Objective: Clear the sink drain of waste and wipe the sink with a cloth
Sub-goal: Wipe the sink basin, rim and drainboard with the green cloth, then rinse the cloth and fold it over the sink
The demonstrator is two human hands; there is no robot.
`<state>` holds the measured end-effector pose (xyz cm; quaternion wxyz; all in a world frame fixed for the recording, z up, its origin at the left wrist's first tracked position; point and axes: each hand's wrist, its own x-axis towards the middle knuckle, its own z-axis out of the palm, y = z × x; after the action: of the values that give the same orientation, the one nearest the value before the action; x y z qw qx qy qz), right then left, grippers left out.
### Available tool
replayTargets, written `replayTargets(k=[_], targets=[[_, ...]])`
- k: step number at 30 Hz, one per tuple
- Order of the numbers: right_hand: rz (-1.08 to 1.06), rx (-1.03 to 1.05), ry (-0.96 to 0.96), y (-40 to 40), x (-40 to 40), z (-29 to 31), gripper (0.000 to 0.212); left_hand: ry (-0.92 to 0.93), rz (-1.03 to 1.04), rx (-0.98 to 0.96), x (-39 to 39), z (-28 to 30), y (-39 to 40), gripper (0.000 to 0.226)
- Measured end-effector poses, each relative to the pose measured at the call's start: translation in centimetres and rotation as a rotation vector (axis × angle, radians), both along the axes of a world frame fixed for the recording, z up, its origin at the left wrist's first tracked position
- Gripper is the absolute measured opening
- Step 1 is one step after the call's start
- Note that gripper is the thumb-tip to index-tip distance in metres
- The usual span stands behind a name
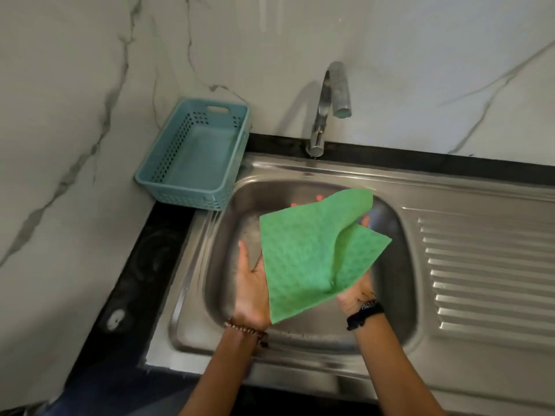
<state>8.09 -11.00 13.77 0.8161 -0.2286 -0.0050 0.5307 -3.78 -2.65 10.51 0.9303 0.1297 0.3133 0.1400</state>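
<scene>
Here we see the green cloth (pixel 312 256) draped across both flat palms — left hand (pixel 250 291), right hand (pixel 356 295), fingers straight, gripping nothing — directly above the sink (pixel 300 333) basin

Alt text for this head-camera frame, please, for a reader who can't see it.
Two upturned hands, left hand and right hand, hold a green cloth spread over a steel sink. A faucet stands behind, an empty blue basket at the back left.
</scene>
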Motion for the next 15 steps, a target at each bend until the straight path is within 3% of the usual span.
replayTargets(k=[4, 9, 15], targets=[[0.055, -0.114, -0.076, -1.8, 0.9, 1.1, 0.065, -0.039, -0.072, 0.12, -0.3, 1.9, -1.3, 0.041], [-0.002, -0.221, -0.139, -5.2, 2.3, 1.8, 0.062, -0.013, -0.095, 0.162, -0.6, 4.2, -2.9, 0.052], [0.036, -0.201, -0.101, -7.5, 1.5, 1.7, 0.066, -0.065, 0.016, 0.222, -1.9, 6.3, -3.6, 0.038]])
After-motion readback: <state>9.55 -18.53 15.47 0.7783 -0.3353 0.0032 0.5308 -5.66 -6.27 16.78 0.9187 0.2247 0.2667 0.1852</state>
